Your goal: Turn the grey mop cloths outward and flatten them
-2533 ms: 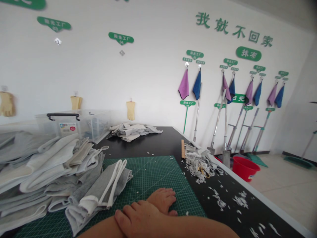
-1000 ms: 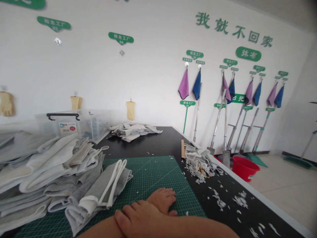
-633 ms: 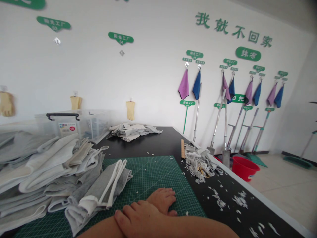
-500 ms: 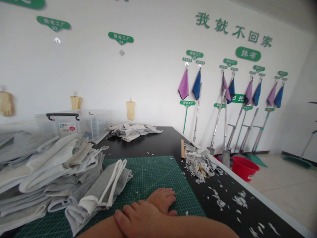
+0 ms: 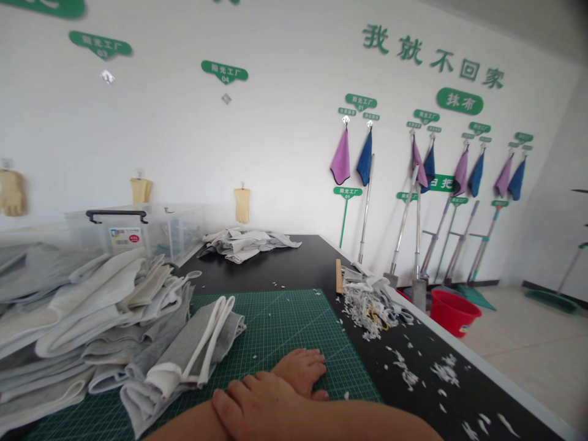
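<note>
My arms lie crossed at the near edge of a green cutting mat [image 5: 280,318]. My left hand [image 5: 301,367] rests flat on the mat, fingers stretched out to the right, holding nothing. My right hand [image 5: 255,404] lies over my left wrist with its fingers loosely laid across it, also holding nothing. A folded grey cloth with white trim [image 5: 193,349] lies on the mat just left of my hands, spilling from a big pile of grey and white cloths [image 5: 82,318].
On the black table [image 5: 294,263], white fabric scraps [image 5: 372,306] are heaped to the right, with bits scattered along the edge. A clear storage box [image 5: 138,229] and another cloth heap [image 5: 243,240] stand farther back. A red bucket [image 5: 454,311] and mops stand by the wall.
</note>
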A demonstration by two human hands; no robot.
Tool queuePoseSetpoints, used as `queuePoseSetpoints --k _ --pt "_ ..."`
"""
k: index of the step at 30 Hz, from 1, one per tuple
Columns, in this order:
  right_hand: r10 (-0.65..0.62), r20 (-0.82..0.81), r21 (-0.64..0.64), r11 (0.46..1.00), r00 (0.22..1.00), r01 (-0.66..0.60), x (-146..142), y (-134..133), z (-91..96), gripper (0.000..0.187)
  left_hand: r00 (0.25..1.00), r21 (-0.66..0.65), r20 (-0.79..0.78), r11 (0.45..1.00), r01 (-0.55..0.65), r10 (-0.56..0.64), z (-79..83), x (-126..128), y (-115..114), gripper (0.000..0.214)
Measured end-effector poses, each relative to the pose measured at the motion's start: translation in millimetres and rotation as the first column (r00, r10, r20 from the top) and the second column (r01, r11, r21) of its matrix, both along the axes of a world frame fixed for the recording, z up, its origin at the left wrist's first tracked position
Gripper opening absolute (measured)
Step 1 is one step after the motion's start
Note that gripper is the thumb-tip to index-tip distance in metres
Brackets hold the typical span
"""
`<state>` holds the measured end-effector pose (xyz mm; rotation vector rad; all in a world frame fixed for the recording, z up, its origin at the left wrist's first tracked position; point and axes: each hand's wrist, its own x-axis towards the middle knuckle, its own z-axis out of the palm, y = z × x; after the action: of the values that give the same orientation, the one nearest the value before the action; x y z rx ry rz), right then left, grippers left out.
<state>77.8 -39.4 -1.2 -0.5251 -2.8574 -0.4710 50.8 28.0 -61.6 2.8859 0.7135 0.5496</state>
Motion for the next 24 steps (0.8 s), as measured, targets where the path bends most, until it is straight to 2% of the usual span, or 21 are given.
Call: queuePoseSetpoints --k 24 --pt "-0.014 0.02 -0.004 1.0 1.0 0.014 -1.7 -0.7 0.4 0.044 1.0 -0.004 -0.008 1.0 0.001 -0.001 3.2 0.1 -1.0 0.049"
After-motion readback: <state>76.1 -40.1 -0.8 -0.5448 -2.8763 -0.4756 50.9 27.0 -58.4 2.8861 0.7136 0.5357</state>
